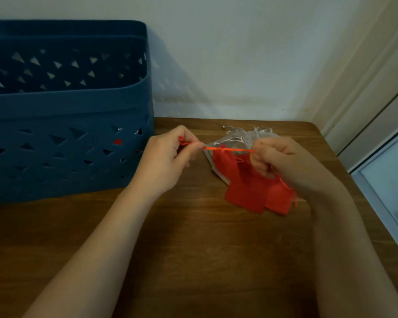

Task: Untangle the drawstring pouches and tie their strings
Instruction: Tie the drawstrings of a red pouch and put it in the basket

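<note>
The fingers of my left hand [168,154] are curled in a pinch on one end of a red drawstring [228,148], with a small loop of it showing above my thumb. The fingers of my right hand [283,161] are curled round the other end, and some red cloth is bunched under that palm. Between my two hands the drawstring runs straight and taut, roughly level, above the bench [193,237].

Under the string, a red pouch [244,191] hangs from its gathered neck down to the bench surface, its lower corner lying flat on the wood. A second red pouch [279,200] lies just to the right of it, partly under my right wrist and overlapped by the first one; a thin red string end trails off its right edge.

Behind the red pouches, on the far side, lies a small heap of pale grey pouches [234,140] with white strings [237,129] loose on top. The red ones overlap the near edge of that heap.

On the left of the bench stands a dark blue plastic basket [67,106] with triangular cut-outs, set against the pale wall [239,53]. Bits of red and white show through a few holes near its right corner, though I cannot tell what they are.
</note>
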`<act>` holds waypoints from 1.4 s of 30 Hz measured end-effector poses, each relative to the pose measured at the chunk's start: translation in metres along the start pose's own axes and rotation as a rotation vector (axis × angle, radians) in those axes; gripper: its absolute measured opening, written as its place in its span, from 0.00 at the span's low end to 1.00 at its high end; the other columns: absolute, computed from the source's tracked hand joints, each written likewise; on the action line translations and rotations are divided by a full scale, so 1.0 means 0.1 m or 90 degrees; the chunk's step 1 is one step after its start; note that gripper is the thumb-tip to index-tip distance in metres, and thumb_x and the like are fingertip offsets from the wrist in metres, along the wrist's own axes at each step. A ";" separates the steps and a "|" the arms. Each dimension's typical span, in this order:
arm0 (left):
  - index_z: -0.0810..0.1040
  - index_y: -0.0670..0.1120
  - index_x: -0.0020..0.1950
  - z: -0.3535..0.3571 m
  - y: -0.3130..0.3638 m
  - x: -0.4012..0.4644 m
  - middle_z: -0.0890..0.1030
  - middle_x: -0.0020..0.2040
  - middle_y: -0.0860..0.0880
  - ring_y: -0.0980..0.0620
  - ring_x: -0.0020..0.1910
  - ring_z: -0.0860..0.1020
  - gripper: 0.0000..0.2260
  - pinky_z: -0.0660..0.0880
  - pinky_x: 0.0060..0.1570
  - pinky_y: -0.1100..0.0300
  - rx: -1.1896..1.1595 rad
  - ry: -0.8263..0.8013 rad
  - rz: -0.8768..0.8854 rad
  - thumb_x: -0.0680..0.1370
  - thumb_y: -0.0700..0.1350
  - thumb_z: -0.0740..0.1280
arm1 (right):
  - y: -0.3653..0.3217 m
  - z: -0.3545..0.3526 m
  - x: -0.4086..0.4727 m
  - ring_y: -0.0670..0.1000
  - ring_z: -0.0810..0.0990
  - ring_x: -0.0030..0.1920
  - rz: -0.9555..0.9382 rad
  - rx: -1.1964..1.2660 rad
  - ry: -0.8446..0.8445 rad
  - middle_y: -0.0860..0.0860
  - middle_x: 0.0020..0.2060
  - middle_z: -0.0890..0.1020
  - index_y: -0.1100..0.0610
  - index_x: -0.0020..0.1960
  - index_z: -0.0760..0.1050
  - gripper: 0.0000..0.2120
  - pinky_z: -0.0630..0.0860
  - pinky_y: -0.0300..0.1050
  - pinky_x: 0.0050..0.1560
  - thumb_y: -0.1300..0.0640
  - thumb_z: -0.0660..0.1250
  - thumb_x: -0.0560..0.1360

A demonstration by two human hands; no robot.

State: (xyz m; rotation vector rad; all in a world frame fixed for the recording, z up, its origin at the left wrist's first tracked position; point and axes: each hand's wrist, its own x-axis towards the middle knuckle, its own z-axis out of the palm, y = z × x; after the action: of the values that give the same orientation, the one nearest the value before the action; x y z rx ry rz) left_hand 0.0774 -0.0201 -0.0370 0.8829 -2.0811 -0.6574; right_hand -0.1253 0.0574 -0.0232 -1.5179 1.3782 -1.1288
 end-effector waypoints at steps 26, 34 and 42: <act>0.78 0.47 0.44 0.13 0.20 -0.05 0.78 0.36 0.49 0.56 0.34 0.75 0.01 0.73 0.38 0.61 -0.320 -0.145 -0.203 0.75 0.43 0.68 | -0.09 0.58 0.12 0.44 0.62 0.23 0.046 0.286 0.113 0.45 0.21 0.66 0.58 0.41 0.75 0.10 0.56 0.35 0.23 0.63 0.58 0.79; 0.79 0.48 0.36 0.14 0.19 -0.03 0.71 0.28 0.53 0.58 0.27 0.70 0.13 0.67 0.32 0.65 -0.432 -0.068 -0.260 0.79 0.44 0.62 | -0.13 0.56 0.14 0.43 0.63 0.23 0.057 0.364 0.165 0.46 0.23 0.67 0.57 0.51 0.75 0.10 0.58 0.33 0.22 0.65 0.55 0.79; 0.72 0.49 0.32 0.18 0.20 -0.01 0.66 0.29 0.53 0.56 0.27 0.66 0.17 0.64 0.31 0.63 -0.572 -0.095 -0.289 0.81 0.44 0.57 | -0.23 0.65 0.12 0.44 0.64 0.20 -0.081 0.394 0.298 0.50 0.29 0.80 0.55 0.48 0.67 0.09 0.61 0.32 0.20 0.69 0.57 0.78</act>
State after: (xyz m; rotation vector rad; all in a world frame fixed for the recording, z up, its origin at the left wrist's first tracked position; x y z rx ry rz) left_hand 0.0563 -0.0039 -0.0347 0.7615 -1.4213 -1.7560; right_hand -0.0560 0.0474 -0.0201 -0.9317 1.0659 -1.8660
